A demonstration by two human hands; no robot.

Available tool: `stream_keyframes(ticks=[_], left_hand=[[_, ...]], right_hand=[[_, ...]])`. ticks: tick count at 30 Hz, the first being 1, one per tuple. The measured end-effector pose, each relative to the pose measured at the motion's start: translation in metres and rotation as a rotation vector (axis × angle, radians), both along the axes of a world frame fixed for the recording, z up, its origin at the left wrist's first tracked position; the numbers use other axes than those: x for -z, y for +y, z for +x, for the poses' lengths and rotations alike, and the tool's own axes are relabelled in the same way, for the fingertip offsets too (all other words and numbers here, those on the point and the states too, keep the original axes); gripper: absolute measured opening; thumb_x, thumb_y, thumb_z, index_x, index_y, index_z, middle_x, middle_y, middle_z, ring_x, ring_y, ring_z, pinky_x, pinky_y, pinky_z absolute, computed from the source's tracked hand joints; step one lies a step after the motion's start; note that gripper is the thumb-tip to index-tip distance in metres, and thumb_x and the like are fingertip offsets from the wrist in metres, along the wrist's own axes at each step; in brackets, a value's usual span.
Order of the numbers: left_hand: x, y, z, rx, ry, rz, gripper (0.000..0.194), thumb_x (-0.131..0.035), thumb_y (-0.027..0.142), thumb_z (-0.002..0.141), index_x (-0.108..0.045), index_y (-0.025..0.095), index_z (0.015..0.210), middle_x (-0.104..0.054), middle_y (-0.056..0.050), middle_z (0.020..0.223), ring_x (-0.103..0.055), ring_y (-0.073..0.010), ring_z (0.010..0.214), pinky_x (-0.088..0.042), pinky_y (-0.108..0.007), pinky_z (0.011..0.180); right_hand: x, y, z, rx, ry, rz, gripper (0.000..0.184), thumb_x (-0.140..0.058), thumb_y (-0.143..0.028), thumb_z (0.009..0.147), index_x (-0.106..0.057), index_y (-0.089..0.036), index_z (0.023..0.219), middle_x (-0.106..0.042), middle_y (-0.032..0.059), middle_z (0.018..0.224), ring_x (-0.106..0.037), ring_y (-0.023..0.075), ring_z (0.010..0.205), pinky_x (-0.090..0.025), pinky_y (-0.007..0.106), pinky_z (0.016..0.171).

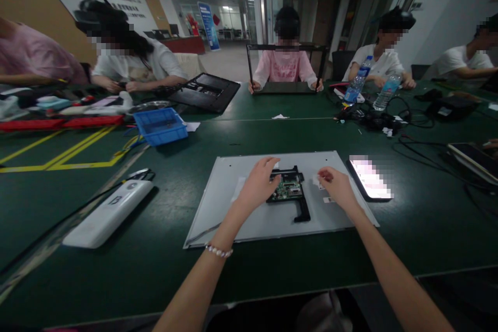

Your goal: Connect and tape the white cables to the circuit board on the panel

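A pale grey flat panel point(249, 225) lies on the green table in front of me. On its middle sits a green circuit board point(288, 192) in a black plastic bracket point(302, 207). My left hand point(257, 182) is over the board's left side, its thumb apart from the fingers; whether it touches the board I cannot tell. To the right of the bracket, my right hand point(333, 184) has its fingertips drawn together above the panel. Anything between them is too small to name. A small white label point(329, 199) shows on the panel below those fingers.
A lit phone point(369, 179) lies right of the panel; a white power bank point(111, 212) with a cable lies left. Beyond are a blue basket point(161, 127), a black casing point(206, 92), water bottles point(358, 80) and cables. Across the table, a person holds a black frame point(288, 47).
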State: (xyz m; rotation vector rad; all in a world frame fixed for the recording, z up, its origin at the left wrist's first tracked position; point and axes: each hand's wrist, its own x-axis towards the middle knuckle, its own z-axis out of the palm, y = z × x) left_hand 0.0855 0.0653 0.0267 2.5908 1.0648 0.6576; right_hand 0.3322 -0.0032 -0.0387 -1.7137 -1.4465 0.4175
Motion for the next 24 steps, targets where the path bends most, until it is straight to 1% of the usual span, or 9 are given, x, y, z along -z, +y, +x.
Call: stream_keyframes(ticks=[2, 5, 8, 11, 13, 15, 19, 22, 24], left_hand=[[0.008, -0.001, 0.001, 0.034, 0.028, -0.002, 0.045, -0.043, 0.033, 0.089, -0.035, 0.021, 0.132, -0.038, -0.010, 0.138, -0.032, -0.0255, 0.130, -0.027, -0.042, 0.108], [0.016, -0.005, -0.005, 0.079, 0.073, -0.022, 0.053, -0.041, 0.042, 0.091, -0.026, 0.024, 0.138, -0.027, -0.008, 0.146, -0.021, -0.0255, 0.136, -0.022, -0.042, 0.111], [0.018, -0.008, -0.012, 0.091, 0.098, -0.075, 0.063, -0.042, 0.050, 0.089, -0.019, 0.024, 0.142, -0.020, -0.008, 0.150, -0.016, -0.0254, 0.138, -0.019, -0.042, 0.112], [0.019, -0.008, -0.016, 0.088, 0.126, -0.125, 0.077, -0.047, 0.058, 0.083, -0.013, 0.025, 0.144, -0.015, -0.008, 0.151, -0.013, -0.0285, 0.139, -0.019, -0.045, 0.112], [0.021, -0.008, -0.016, 0.081, 0.138, -0.142, 0.084, -0.051, 0.061, 0.079, -0.011, 0.025, 0.144, -0.012, -0.009, 0.152, -0.012, -0.0310, 0.138, -0.019, -0.048, 0.111], [0.023, -0.008, -0.015, 0.069, 0.138, -0.151, 0.089, -0.053, 0.062, 0.077, -0.009, 0.025, 0.145, -0.011, -0.009, 0.152, -0.014, -0.0327, 0.138, -0.021, -0.049, 0.110], [0.025, -0.008, -0.015, 0.067, 0.134, -0.173, 0.091, -0.053, 0.062, 0.076, -0.007, 0.026, 0.145, -0.012, -0.009, 0.152, -0.019, -0.0339, 0.136, -0.023, -0.050, 0.109], [0.022, -0.009, -0.015, 0.067, 0.132, -0.179, 0.090, -0.054, 0.060, 0.076, -0.007, 0.026, 0.145, -0.014, -0.009, 0.152, -0.021, -0.0338, 0.135, -0.023, -0.050, 0.109], [0.020, -0.008, -0.017, 0.072, 0.128, -0.188, 0.090, -0.055, 0.060, 0.076, -0.008, 0.027, 0.145, -0.014, -0.009, 0.152, -0.022, -0.0339, 0.135, -0.024, -0.050, 0.108]], right_hand=[[0.002, 0.000, 0.001, 0.005, -0.029, -0.012, 0.018, -0.051, -0.026, 0.078, -0.062, -0.019, 0.091, -0.066, 0.0037, 0.078, -0.062, 0.0175, 0.068, -0.047, 0.030, 0.064], [0.002, -0.001, 0.001, 0.009, -0.125, -0.021, 0.021, -0.050, -0.027, 0.080, -0.062, -0.019, 0.095, -0.065, 0.0058, 0.089, -0.061, 0.0166, 0.068, -0.048, 0.031, 0.068], [0.001, -0.003, -0.001, -0.002, -0.191, -0.019, 0.024, -0.050, -0.027, 0.081, -0.062, -0.019, 0.101, -0.061, 0.0081, 0.101, -0.060, 0.0159, 0.071, -0.048, 0.032, 0.074], [0.000, -0.005, -0.004, -0.024, -0.256, -0.016, 0.026, -0.051, -0.028, 0.082, -0.061, -0.019, 0.103, -0.059, 0.0088, 0.104, -0.060, 0.0191, 0.083, -0.046, 0.034, 0.080], [0.001, -0.006, -0.007, -0.038, -0.309, -0.016, 0.026, -0.054, -0.031, 0.080, -0.063, -0.019, 0.102, -0.058, 0.0091, 0.104, -0.058, 0.0222, 0.091, -0.045, 0.035, 0.083], [0.001, -0.007, -0.008, -0.053, -0.343, -0.018, 0.025, -0.056, -0.032, 0.080, -0.064, -0.020, 0.101, -0.058, 0.0093, 0.104, -0.057, 0.0236, 0.094, -0.045, 0.035, 0.083], [-0.002, -0.009, -0.008, -0.079, -0.365, -0.040, 0.021, -0.051, -0.026, 0.083, -0.065, -0.022, 0.098, -0.061, 0.0081, 0.099, -0.059, 0.0218, 0.088, -0.045, 0.034, 0.079], [-0.007, -0.010, -0.008, -0.085, -0.361, -0.039, 0.021, -0.047, -0.022, 0.085, -0.066, -0.023, 0.094, -0.064, 0.0063, 0.095, -0.060, 0.0214, 0.087, -0.045, 0.034, 0.077], [-0.010, -0.011, -0.007, -0.091, -0.329, -0.018, 0.022, -0.047, -0.021, 0.085, -0.067, -0.023, 0.093, -0.065, 0.0056, 0.096, -0.060, 0.0208, 0.086, -0.045, 0.033, 0.077]])
